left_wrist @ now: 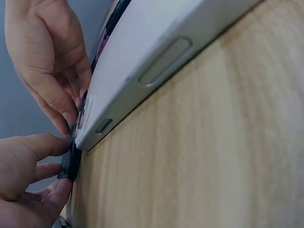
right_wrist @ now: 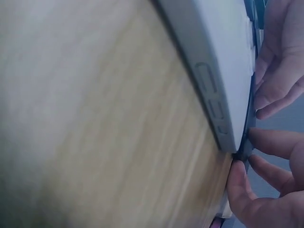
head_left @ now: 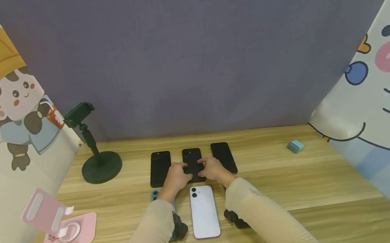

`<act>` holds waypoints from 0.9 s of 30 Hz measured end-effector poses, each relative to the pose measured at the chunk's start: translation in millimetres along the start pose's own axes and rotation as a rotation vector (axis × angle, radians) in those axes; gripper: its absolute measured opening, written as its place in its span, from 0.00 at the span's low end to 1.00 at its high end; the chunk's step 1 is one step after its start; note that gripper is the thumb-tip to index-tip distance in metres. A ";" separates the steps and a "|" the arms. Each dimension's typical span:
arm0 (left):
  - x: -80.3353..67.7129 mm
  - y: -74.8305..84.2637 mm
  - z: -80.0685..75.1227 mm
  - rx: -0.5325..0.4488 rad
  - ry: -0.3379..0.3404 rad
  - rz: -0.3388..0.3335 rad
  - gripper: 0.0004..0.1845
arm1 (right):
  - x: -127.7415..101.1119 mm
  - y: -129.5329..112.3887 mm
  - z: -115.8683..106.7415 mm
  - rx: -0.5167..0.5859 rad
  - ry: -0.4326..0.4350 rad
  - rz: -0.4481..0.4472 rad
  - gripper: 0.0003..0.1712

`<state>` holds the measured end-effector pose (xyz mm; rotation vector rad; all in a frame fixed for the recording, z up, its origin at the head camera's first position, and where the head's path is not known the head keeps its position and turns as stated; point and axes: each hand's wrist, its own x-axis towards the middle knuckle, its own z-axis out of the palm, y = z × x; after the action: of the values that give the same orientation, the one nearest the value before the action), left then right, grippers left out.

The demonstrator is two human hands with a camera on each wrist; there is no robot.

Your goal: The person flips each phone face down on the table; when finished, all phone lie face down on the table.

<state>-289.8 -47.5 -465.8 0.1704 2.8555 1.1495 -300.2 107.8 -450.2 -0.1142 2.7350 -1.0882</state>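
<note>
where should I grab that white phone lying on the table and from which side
Take the white phone by its two long edges, coming from above near its lower half. It lies flat, back up, with bare table below its near end, while both hands and the black phone crowd its top end.

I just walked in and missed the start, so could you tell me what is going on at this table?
A person has both hands on the middle black phone in a row of three on the wooden table. The left hand and right hand pinch its near end. A light blue phone lies face down just in front, untouched.
</note>
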 end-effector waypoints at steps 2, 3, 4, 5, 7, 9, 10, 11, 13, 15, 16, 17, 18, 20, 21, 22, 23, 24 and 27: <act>0.5 0.0 -0.5 -0.001 0.000 -0.002 0.24 | 0.1 0.2 -1.4 -0.004 -0.007 0.000 0.29; 0.9 0.1 -0.5 0.001 0.008 0.006 0.24 | -0.1 0.8 -2.5 0.011 -0.015 0.003 0.29; 1.4 0.2 0.1 0.003 0.018 0.013 0.24 | -0.4 2.3 -4.1 0.020 -0.020 -0.001 0.29; 1.8 0.8 1.0 0.005 0.034 0.022 0.24 | -0.9 4.3 -6.3 0.033 -0.021 -0.001 0.28; 1.9 4.6 3.3 -0.012 0.063 0.044 0.24 | -2.2 9.8 -12.8 0.067 -0.008 -0.002 0.28; 2.7 10.7 7.1 -0.035 0.076 0.089 0.24 | -3.5 17.3 -22.2 0.090 0.017 -0.015 0.26; 3.7 14.6 10.2 -0.052 0.074 0.109 0.24 | -3.7 22.3 -27.7 0.079 0.038 -0.023 0.26; 4.5 18.9 13.2 -0.073 0.066 0.131 0.24 | -3.2 28.0 -32.9 0.071 0.057 -0.023 0.25; 6.1 27.8 20.6 -0.130 0.031 0.163 0.24 | -3.6 38.9 -43.9 0.050 0.084 -0.025 0.25; 6.9 36.4 29.6 -0.169 -0.004 0.172 0.23 | -5.2 50.1 -53.3 0.011 0.102 -0.028 0.25; 7.7 39.6 34.7 -0.186 -0.020 0.175 0.23 | -5.9 55.4 -56.5 0.006 0.108 -0.025 0.25; 7.8 42.9 39.0 -0.194 -0.035 0.178 0.23 | -2.1 66.7 -57.5 -0.014 0.116 -0.053 0.26; 8.1 45.9 43.5 -0.198 -0.049 0.179 0.23 | -4.2 69.4 -59.9 -0.020 0.113 -0.052 0.26; 9.6 51.3 52.3 -0.170 -0.065 0.179 0.23 | -7.1 74.4 -62.5 -0.014 0.105 -0.048 0.26; 10.7 53.4 56.3 -0.151 -0.071 0.182 0.23 | -8.5 76.0 -63.3 -0.005 0.099 -0.038 0.27; 12.1 55.5 60.0 -0.131 -0.072 0.182 0.22 | -9.2 77.8 -63.9 0.010 0.093 -0.030 0.27; 12.8 57.8 62.7 -0.117 -0.073 0.179 0.22 | -9.8 79.3 -64.4 0.024 0.089 -0.015 0.27; 13.8 59.7 65.0 -0.105 -0.073 0.171 0.22 | -15.4 72.8 -66.4 0.060 0.080 0.026 0.27; 15.3 63.4 69.3 -0.083 -0.068 0.148 0.20 | -15.9 74.5 -68.3 0.112 0.077 0.063 0.27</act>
<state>-293.2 47.4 -472.0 0.4149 2.7697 1.2592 -298.9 210.0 -450.5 0.0313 2.7165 -1.2495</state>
